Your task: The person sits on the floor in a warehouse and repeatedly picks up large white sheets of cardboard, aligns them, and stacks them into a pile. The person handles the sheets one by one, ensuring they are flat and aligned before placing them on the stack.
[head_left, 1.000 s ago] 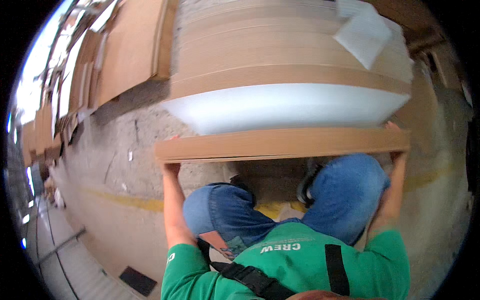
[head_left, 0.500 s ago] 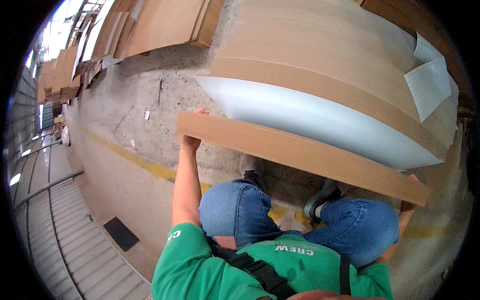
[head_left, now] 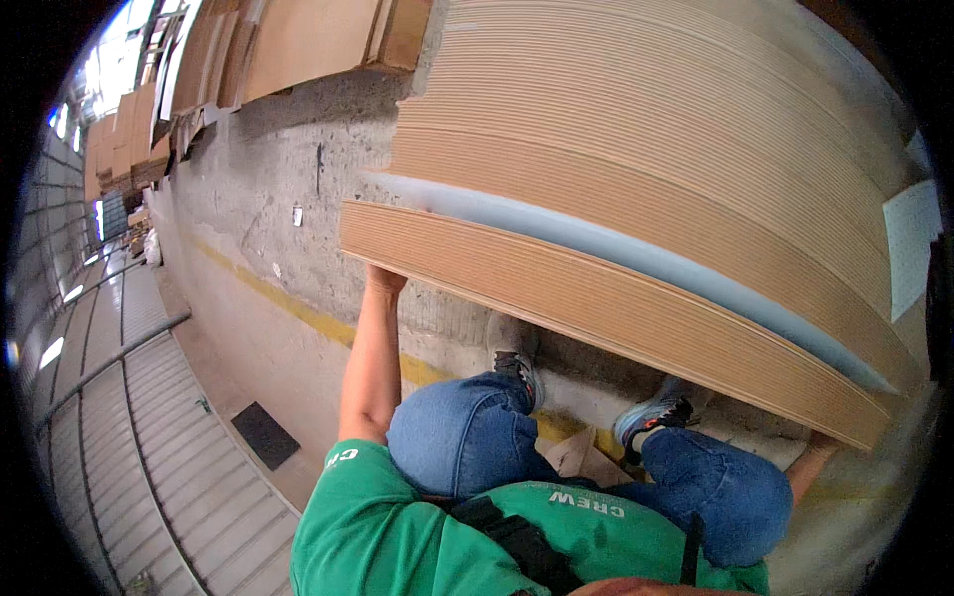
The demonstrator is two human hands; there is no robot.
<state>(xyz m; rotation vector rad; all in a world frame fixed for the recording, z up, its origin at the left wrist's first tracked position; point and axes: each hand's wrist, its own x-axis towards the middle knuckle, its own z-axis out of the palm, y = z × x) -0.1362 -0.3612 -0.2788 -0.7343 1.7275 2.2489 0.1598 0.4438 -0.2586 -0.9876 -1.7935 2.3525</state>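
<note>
Across the front of me runs a thick bundle of brown corrugated cardboard sheets [head_left: 616,323], its ridged edges facing up. My left hand [head_left: 386,279] grips the bundle's left end from below, its fingers mostly hidden behind the cardboard. At the opposite end, my right hand [head_left: 821,447] holds the lower right corner, largely covered by the sheets. Just beyond lies a pale bluish-white sheet [head_left: 556,224], showing as a narrow curved strip. Behind that strip stands a large stack of corrugated cardboard [head_left: 636,129], with many edges in rows.
More cardboard stacks [head_left: 308,45] stand at the far left on the concrete floor [head_left: 298,169]. A yellow line [head_left: 298,313] crosses the floor. A dark mat [head_left: 265,436] lies beside a ribbed metal wall [head_left: 99,447]. White perforated sheets [head_left: 909,248] rest at the right. My shoes are below the bundle.
The held bundle has moved closer to the large stack and tilted, showing more of its ridged edge. Less of the pale sheet shows between them. Both hands keep their hold.
</note>
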